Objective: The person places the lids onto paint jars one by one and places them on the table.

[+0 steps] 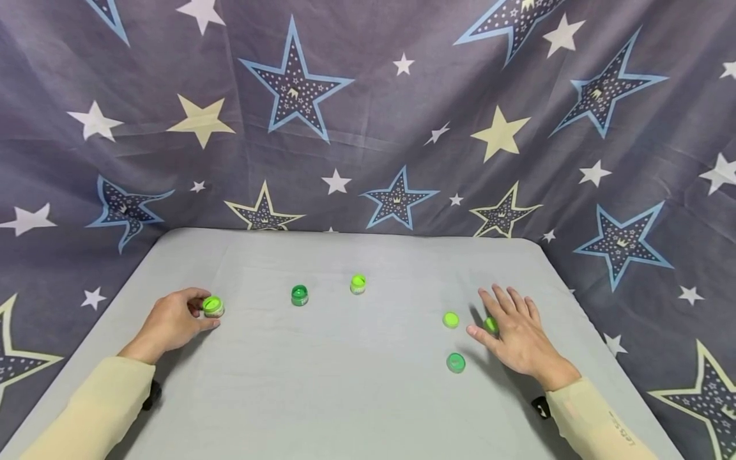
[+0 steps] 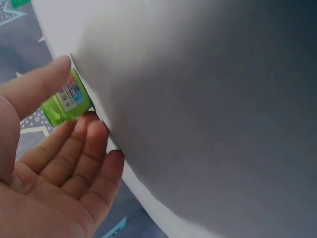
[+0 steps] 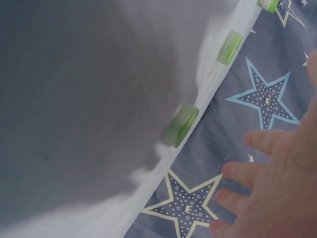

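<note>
At the table's left, my left hand (image 1: 175,319) has thumb and fingers around a small lime-green paint jar (image 1: 213,306), which stands upright. In the left wrist view the jar (image 2: 67,101) shows a printed label, partly covered by the thumb. My right hand (image 1: 520,338) is spread palm down over the right side and holds nothing. Beneath its thumb and index finger a lime-green lid (image 1: 490,324) is partly hidden. Left of that hand lie another lime-green lid (image 1: 451,319) and a darker green lid (image 1: 456,363).
Two small jars stand towards the back middle of the grey-covered table (image 1: 333,396): a dark green jar (image 1: 299,295) and a lime-green jar (image 1: 358,284). Behind the table and along its sides hangs a star-patterned curtain (image 1: 368,115).
</note>
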Motion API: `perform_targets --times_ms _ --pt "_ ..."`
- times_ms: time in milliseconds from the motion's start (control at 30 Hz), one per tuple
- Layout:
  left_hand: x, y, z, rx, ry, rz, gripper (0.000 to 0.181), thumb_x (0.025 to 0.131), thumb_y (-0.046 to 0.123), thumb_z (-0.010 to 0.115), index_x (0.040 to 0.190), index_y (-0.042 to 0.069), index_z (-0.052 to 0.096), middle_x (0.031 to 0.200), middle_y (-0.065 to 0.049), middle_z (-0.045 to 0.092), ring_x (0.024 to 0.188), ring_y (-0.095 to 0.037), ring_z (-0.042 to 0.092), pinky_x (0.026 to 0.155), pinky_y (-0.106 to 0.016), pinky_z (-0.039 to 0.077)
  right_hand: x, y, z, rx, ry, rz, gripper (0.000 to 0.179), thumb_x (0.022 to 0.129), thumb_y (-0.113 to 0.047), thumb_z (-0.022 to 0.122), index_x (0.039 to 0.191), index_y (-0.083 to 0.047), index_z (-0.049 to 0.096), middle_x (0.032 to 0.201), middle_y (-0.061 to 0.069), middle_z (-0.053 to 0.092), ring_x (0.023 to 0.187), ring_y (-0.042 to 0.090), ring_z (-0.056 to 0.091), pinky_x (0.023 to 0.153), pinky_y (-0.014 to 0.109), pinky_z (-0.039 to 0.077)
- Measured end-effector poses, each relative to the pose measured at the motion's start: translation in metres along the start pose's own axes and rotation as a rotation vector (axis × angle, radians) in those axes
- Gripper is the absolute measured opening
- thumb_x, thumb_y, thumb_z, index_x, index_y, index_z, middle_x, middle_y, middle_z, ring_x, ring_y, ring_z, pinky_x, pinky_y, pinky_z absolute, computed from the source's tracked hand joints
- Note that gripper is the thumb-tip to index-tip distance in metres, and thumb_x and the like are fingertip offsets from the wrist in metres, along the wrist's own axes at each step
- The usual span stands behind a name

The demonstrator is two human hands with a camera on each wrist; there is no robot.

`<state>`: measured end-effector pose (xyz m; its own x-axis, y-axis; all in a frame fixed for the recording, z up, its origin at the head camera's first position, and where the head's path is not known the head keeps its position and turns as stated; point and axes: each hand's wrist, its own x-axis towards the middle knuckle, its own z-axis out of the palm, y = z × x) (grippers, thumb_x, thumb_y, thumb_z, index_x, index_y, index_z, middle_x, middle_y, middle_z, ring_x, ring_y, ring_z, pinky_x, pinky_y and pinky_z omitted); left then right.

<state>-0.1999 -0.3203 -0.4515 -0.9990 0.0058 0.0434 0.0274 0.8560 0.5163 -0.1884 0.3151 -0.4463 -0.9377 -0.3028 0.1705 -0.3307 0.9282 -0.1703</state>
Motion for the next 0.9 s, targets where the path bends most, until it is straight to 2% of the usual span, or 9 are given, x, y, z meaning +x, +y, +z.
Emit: perform_targets --times_ms 233,367,667,900 --pt "0.001 0.002 0.0 0.003 -0.013 -0.047 0.053 0.083 0.02 0.086 0.122 -0.009 0.065 0.104 -0.024 0.068 0.094 -0.04 0.063 0.078 -0.053 0.05 0.001 -0.001 0.002 0.007 -0.004 0.004 0.083 0.099 -0.064 0.053 0.16 -0.01 0.035 0.163 0.026 0.029 0.15 0.052 0.017 0.116 0.07 0.008" --pt "0.001 0.002 0.001 0.018 -0.004 -0.049 0.052 0.083 0.022 0.085 0.121 -0.009 0.066 0.105 -0.024 0.07 0.097 -0.043 0.064 0.08 -0.055 0.05 0.001 -0.002 0.004 0.009 -0.001 -0.002 0.083 0.098 -0.064 0.054 0.159 -0.01 0.037 0.162 0.025 0.03 0.149 0.051 0.018 0.115 0.07 0.008" --pt "-0.001 0.001 0.003 0.011 0.038 -0.015 0.051 0.081 0.03 0.088 0.114 -0.004 0.071 0.097 -0.017 0.072 0.088 -0.036 0.065 0.072 -0.048 0.051 0.002 -0.007 0.005 0.012 0.042 -0.026 0.081 0.096 -0.063 0.059 0.154 -0.008 0.045 0.159 0.025 0.038 0.147 0.05 0.025 0.115 0.069 0.011" --pt "-0.001 0.005 0.003 -0.033 0.051 -0.02 0.046 0.08 0.027 0.087 0.111 -0.003 0.071 0.094 -0.013 0.072 0.084 -0.03 0.066 0.066 -0.036 0.05 0.006 -0.011 0.006 0.015 0.084 -0.067 0.079 0.094 -0.062 0.063 0.149 -0.005 0.052 0.155 0.024 0.043 0.145 0.049 0.03 0.113 0.068 0.015"
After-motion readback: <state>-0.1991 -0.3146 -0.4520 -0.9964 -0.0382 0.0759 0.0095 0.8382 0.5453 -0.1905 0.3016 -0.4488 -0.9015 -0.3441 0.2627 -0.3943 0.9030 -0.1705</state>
